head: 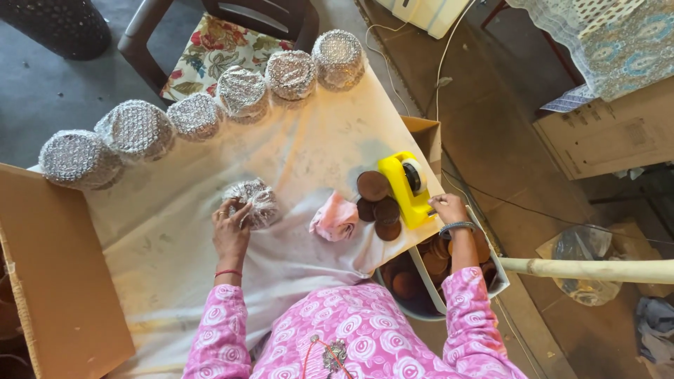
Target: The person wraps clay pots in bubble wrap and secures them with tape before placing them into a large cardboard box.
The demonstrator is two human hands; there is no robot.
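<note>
Left hand (230, 231) on bundle (254, 202) — cloth-covered table (316, 133).

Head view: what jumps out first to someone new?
A curved row of six bubble-wrapped bundles runs along the far edge of the white cloth. The left hand presses on a seventh wrapped bundle near the middle. The right hand touches a bright yellow tape dispenser, beside dark brown clay lids and a pink rag.

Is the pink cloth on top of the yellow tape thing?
No, the pink cloth lies crumpled on the white sheet, left of the yellow tape dispenser, with brown discs between them.
</note>
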